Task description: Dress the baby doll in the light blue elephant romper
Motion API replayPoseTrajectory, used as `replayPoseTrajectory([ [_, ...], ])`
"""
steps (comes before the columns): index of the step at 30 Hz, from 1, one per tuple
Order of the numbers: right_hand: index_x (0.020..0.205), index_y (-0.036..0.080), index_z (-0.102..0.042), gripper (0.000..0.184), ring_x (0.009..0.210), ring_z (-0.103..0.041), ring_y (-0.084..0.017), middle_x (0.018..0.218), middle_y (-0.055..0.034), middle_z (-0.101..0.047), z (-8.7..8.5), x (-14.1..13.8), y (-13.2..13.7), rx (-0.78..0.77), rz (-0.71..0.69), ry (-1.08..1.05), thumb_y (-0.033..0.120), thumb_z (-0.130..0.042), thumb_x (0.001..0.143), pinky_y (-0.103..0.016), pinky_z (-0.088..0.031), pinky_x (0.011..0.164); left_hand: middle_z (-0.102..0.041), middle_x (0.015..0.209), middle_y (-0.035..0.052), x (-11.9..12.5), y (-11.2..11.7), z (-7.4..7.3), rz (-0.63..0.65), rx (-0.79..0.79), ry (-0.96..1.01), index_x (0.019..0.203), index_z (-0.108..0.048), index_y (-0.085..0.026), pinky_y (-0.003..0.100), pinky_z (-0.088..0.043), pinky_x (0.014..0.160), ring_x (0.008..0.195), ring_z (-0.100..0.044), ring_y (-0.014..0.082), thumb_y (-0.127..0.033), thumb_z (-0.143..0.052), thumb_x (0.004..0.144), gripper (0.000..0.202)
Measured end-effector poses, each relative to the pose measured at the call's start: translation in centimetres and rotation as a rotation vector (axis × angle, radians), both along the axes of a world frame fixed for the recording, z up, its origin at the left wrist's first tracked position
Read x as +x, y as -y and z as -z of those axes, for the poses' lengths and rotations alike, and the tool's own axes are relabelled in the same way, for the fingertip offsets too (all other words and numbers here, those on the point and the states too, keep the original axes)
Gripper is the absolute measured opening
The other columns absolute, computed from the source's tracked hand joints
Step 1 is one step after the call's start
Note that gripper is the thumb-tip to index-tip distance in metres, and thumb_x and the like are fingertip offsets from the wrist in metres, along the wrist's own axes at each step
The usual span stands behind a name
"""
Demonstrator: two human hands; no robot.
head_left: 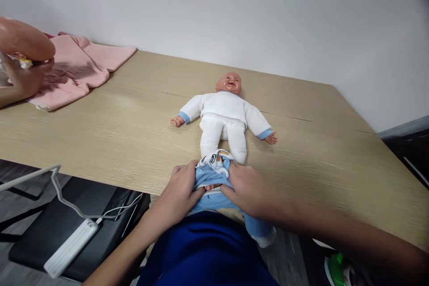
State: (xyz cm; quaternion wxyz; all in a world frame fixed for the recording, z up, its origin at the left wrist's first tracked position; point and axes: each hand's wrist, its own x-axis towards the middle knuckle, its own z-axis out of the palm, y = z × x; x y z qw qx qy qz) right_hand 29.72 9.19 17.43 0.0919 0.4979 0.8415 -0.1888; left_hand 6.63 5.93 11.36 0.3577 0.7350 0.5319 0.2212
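A baby doll (pixel 224 107) lies on its back on the wooden table, head away from me, in a white top with blue cuffs and white legs. Around its feet, at the near table edge, are light blue doll trousers (pixel 209 174) with a cartoon animal face. My left hand (pixel 182 187) grips the left side of this cloth, thumb toward the middle. On the other side my right hand (pixel 250 187) grips it too. Doll toes show between my thumbs. Part of the blue cloth hangs over the edge beside my lap, with a white end.
At the far left, another person's hand (pixel 28 76) holds a second doll's head (pixel 25 40) over a pink cloth (pixel 77 67). A white power strip (pixel 71 248) with cables lies on a black chair (pixel 36 223) below the table (pixel 140 134). A green-and-white object (pixel 338 270) sits at lower right.
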Motion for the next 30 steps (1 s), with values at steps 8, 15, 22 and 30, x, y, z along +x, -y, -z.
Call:
replayPoseTrajectory([
  [8,0.154,0.007,-0.051,0.069,0.106,-0.078,-0.04,0.121,-0.0211,-0.08,2.4,1.7,0.2,0.021,0.198,-0.349,0.04,-0.072,0.097,-0.047,-0.059,0.087,-0.071,0.143,0.0118,-0.2,-0.2,1.0,-0.098,-0.132,0.443,0.15,-0.055,-0.023,0.044,-0.052,0.109,0.122,-0.068,0.0292,-0.026,-0.063,0.104,0.046],
  [15,0.133,0.017,-0.063,0.042,0.105,-0.076,-0.036,0.116,-0.0142,-0.079,3.1,2.9,-1.1,0.091,0.13,-0.62,0.032,-0.07,0.095,-0.047,-0.061,0.09,-0.064,0.146,0.0102,-1.2,-2.3,0.5,-0.036,0.131,0.286,0.14,-0.064,-0.026,0.042,-0.049,0.117,0.138,-0.062,0.0303,-0.017,-0.071,0.098,0.044],
  [22,0.141,0.015,-0.068,0.054,0.145,-0.062,-0.039,0.15,-0.021,-0.068,3.0,2.6,-3.6,0.078,-0.065,-0.797,0.028,-0.08,0.09,-0.057,-0.049,0.128,-0.064,0.157,0.0093,-2.1,-4.4,-1.5,0.076,0.233,0.318,0.126,-0.064,-0.029,0.046,-0.046,0.126,0.149,-0.059,0.033,-0.014,-0.085,0.09,0.045],
  [30,0.14,0.019,-0.068,0.052,0.13,-0.075,-0.033,0.14,-0.0101,-0.079,2.4,1.8,-4.6,-0.151,0.12,-0.934,0.021,-0.079,0.089,-0.045,-0.058,0.118,-0.058,0.154,0.0072,-0.3,-4.0,0.0,-0.159,-0.016,0.7,0.125,-0.067,-0.027,0.033,-0.054,0.113,0.144,-0.061,0.0248,-0.026,-0.087,0.098,0.034],
])
